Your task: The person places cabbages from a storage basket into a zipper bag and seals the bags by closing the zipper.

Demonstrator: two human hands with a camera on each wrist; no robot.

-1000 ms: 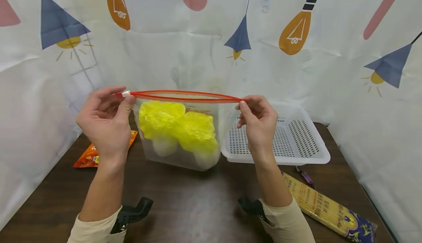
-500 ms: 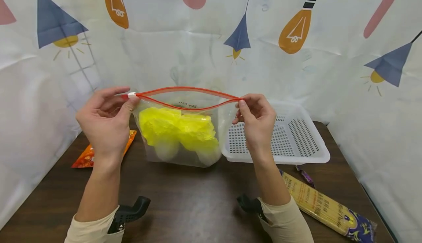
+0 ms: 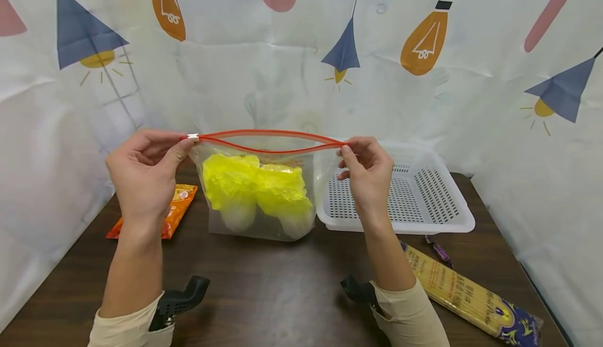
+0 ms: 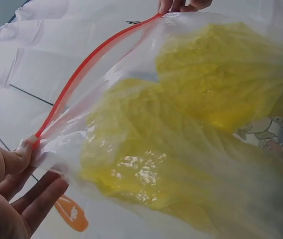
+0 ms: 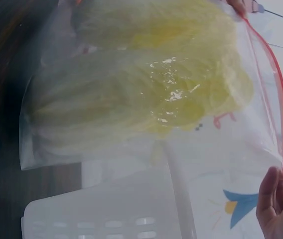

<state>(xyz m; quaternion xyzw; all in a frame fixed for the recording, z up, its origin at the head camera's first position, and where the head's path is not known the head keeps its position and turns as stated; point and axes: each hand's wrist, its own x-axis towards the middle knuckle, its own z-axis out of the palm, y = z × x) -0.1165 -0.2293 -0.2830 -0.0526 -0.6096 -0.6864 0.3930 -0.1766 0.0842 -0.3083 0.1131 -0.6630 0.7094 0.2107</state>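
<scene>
A clear zip bag (image 3: 261, 227) with a red-edged mouth hangs upright between both hands. Inside it are two napa cabbages (image 4: 131, 134), yellow at the leafy top and white at the base. My left hand (image 3: 143, 177) pinches the bag's left top corner between thumb and fingers, right at a white slider (image 3: 193, 137). At the opposite corner, my right hand (image 3: 370, 177) pinches the red zip strip (image 5: 281, 94). Between the hands the two red edges bow apart, so the mouth gapes. In the head view, the bag's bottom is close over the dark table.
Behind my right hand stands a white perforated basket (image 3: 443, 200). An orange snack packet (image 3: 179, 208) lies behind my left forearm. At the right are a long yellow noodle packet (image 3: 464, 289) and a small purple wrapped item (image 3: 439, 251). A printed curtain (image 3: 282, 85) surrounds the dark table (image 3: 264, 294).
The bag's mouth widened from a narrow slit, then narrowed slightly. My left hand shifted a little left, and more of the orange packet shows. My right hand stayed nearly still.
</scene>
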